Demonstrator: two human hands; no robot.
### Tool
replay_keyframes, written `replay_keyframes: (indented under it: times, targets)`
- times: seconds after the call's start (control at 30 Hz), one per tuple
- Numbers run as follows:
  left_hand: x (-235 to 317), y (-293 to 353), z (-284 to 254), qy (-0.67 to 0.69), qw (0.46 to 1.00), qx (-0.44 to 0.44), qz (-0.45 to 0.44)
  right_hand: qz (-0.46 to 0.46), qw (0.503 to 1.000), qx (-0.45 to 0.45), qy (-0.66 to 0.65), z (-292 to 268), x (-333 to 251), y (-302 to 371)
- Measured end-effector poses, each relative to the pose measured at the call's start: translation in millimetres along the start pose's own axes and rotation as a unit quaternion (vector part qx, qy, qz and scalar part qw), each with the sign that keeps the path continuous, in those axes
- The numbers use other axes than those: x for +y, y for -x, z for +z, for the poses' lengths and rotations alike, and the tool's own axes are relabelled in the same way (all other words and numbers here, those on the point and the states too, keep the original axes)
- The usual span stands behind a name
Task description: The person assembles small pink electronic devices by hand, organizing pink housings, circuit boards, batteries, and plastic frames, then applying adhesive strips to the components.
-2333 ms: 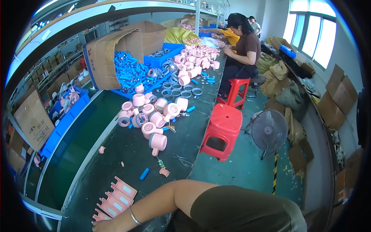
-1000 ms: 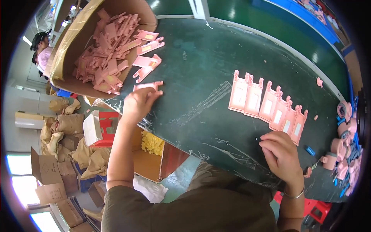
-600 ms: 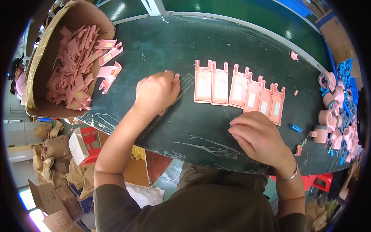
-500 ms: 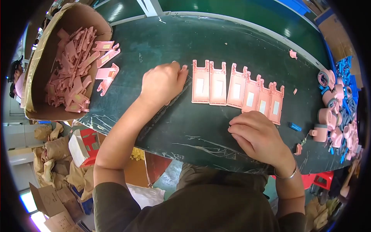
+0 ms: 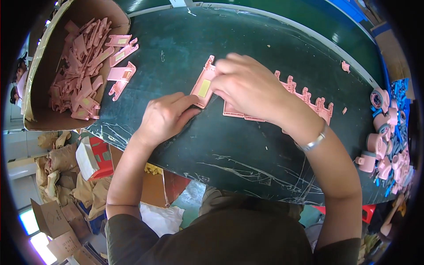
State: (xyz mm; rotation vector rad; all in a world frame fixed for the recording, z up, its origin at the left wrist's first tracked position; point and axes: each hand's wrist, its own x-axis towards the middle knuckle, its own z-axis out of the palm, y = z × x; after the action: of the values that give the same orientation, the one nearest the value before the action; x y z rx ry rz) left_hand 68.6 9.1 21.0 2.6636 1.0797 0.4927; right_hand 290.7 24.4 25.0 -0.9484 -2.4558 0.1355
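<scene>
A pink plastic panel point(image 5: 203, 87) with a yellow rectangular patch lies tilted on the dark green tabletop between my hands. My left hand point(image 5: 165, 115) pinches its lower corner between thumb and fingers. Across from it, my right hand point(image 5: 249, 84) has its fingers curled together at the panel's right edge, beside the patch. Those fingertips are hidden, so what they pinch does not show. Behind my right hand and forearm runs a row of similar pink panels point(image 5: 234, 111), mostly covered; their lower edges and pronged upper ends stick out.
At the left, a cardboard box point(image 5: 37, 84) holds a heap of pink panels, and a few loose panels point(image 5: 121, 79) lie beside it. Pink cup-shaped parts point(image 5: 375, 143) and blue pieces point(image 5: 399, 90) crowd the right end. Small pink scraps point(image 5: 345, 66) lie on the far right.
My right hand has swung left and up from the row's near right end to the yellow-patched panel. My left hand has drawn down and left. That panel now shows between them.
</scene>
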Motion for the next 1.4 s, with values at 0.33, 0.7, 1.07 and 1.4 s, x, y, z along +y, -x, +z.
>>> replay_keyframes:
  times: [0.33,0.7,1.07,1.4]
  targets:
    - [5,1,20,0.091,0.995,0.042,0.001,-0.074,0.991,-0.112,0.008,14,0,-16]
    - [1,-7,13,0.109,0.994,0.005,0.03,0.041,0.994,-0.104,-0.002,8,24,-35]
    - [39,22,-11,0.79,0.477,0.129,-0.363,-0.048,0.974,0.069,-0.211,-3,-76,-1]
    - [-103,310,70,-0.352,0.839,0.035,-0.413,0.17,0.96,-0.02,-0.222,-68,-66,84]
